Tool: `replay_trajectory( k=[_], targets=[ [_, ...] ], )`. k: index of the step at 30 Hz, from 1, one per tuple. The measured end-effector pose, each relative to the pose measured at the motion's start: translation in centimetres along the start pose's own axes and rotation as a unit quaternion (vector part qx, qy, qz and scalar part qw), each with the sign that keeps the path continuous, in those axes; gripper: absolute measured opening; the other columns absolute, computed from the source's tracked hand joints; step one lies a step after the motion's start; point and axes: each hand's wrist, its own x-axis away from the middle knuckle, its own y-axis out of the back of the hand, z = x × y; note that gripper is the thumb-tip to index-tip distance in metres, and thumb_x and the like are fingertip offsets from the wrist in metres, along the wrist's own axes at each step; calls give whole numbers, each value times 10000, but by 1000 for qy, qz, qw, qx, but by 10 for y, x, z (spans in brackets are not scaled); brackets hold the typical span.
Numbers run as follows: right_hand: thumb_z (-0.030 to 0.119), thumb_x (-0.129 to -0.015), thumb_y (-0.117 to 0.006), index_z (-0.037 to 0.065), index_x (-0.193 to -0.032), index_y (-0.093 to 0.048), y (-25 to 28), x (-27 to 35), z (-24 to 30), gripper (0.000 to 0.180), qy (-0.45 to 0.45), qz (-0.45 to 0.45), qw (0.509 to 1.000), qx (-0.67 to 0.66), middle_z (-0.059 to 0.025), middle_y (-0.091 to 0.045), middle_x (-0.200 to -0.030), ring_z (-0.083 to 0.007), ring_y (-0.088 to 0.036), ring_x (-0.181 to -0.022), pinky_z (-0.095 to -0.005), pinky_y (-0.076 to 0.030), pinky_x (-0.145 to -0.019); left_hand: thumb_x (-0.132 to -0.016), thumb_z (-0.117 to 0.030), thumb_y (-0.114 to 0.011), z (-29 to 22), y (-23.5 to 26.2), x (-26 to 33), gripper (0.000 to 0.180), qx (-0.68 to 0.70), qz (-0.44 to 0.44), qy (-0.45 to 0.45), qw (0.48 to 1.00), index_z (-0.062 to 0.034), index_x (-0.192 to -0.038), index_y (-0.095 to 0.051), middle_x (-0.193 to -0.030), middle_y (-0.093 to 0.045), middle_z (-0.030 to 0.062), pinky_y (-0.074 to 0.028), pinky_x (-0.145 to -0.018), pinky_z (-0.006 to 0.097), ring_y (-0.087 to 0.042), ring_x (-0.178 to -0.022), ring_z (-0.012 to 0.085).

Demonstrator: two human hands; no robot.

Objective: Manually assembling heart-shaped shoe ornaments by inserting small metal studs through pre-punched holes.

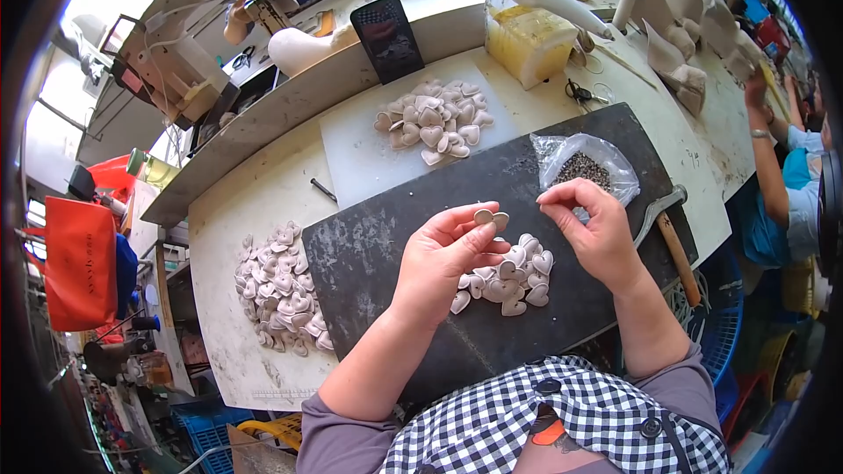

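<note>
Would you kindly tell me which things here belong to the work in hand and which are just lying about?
Seemingly part of the job:
heart in the left hand
heart pile on the black board
bag of small pieces by the right hand

Apparently just lying about:
phone
red bag

Heart pieces (512,285) are pale pinkish-beige at 12, 8 and 4 o'clock, board (369,250) black, block (531,42) yellow at 1, bag (81,263) orange-red at 9, apron (500,412) black-and-white checked at 5, sleeves (347,430) mauve-grey.
</note>
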Motion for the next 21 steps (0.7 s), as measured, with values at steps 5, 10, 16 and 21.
replay_trajectory(
  k=[5, 10, 16, 21],
  targets=[
    [24, -870, -720, 12, -928, -704, -9, 9, 18, 61, 21, -25, 997, -63, -98, -720, -907, -220, -687, -826, -311, -542, -743, -961, -63, -668, 11, -8, 5, 302, -19, 0, -42, 999, 27, -1245, -620, -1077, -703, 105, -588, -845, 281, -695, -934, 160],
    [4, -811, -766, 30, -911, -713, -11, 12, 25, 116, 78, -43, 996, -25, -88, -712, -893, -221, -679, -820, -317, -539, -749, -947, -54, -685, 15, -13, 8, 260, -28, -9, -42, 999, 48, -1179, -630, -1064, -712, 126, -594, -838, 306, -711, -924, 187],
    [15, -715, -830, 79, -856, -729, -24, 14, 18, 185, 94, -42, 995, -15, -57, -635, -922, -217, -617, -880, -336, -504, -779, -938, -30, -691, 19, -16, 14, 215, -92, -13, -80, 992, 51, -1130, -636, -1039, -717, 118, -590, -830, 289, -710, -909, 169],
    [60, -721, -837, 74, -842, -729, -26, 15, 16, 163, 64, -46, 996, -30, -59, -621, -920, -220, -585, -881, -331, -486, -779, -944, -4, -668, 17, -17, 20, 197, -154, -9, -108, 982, 52, -1130, -639, -1040, -716, 104, -580, -825, 271, -703, -906, 146]
  ],
)
